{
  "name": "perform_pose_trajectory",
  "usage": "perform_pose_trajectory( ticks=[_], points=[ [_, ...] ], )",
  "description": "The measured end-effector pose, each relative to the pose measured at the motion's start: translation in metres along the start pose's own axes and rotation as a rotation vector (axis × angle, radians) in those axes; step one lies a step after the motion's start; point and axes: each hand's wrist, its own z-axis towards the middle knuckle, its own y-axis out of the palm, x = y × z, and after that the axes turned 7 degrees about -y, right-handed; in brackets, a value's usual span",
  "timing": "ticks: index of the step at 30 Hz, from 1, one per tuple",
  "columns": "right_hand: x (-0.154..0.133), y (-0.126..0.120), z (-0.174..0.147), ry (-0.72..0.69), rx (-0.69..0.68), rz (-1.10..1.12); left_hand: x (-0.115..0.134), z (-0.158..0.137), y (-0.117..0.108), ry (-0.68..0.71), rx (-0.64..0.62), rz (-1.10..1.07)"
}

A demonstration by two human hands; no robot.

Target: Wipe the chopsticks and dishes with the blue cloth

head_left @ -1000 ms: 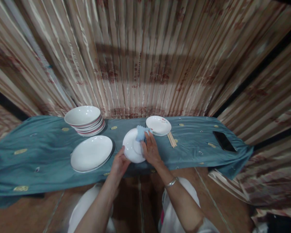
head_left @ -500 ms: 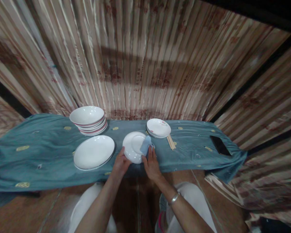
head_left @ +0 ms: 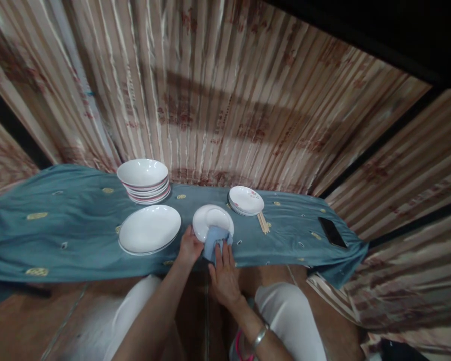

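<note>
A round white plate [head_left: 201, 220] is tilted a little at the middle of the cloth-covered table, its underside ring facing up. My left hand [head_left: 190, 245] grips its left edge, fingers partly hidden beneath the rim. With fingers pressed on a light blue cloth [head_left: 215, 238], my right hand [head_left: 224, 273] holds it against the plate's near edge. Left of the plate lie white oval plates [head_left: 150, 228], one on another. Behind them rises a stack of white bowls [head_left: 143, 174] with red rims.
Small floral plates [head_left: 246, 199] are stacked right of centre, beside wooden chopsticks [head_left: 263, 223]. A black phone [head_left: 332, 231] lies toward the right end of the green tablecloth [head_left: 82, 225]. A striped curtain [head_left: 210, 100] hangs behind.
My right hand has slid the blue cloth from the plate's right side to its near edge. The left hand still holds the plate. The camera view has shifted slightly.
</note>
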Motion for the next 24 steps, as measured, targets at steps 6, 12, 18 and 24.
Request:
perform_pose_trajectory(
  ticks=[6,12,18,24],
  points=[
    [0.004,-0.011,0.014,-0.166,-0.084,0.014,0.003,-0.017,0.018,-0.032,0.109,-0.043],
    [0.003,-0.023,0.047,-0.289,-0.123,-0.002,0.007,-0.019,0.02,-0.069,0.101,-0.074],
    [0.001,-0.033,0.085,-0.377,-0.17,-0.042,0.007,-0.021,0.024,-0.024,0.058,-0.089],
    [0.004,-0.038,0.119,-0.42,-0.133,-0.1,0.007,-0.025,0.028,0.052,-0.004,-0.14]
  ],
)
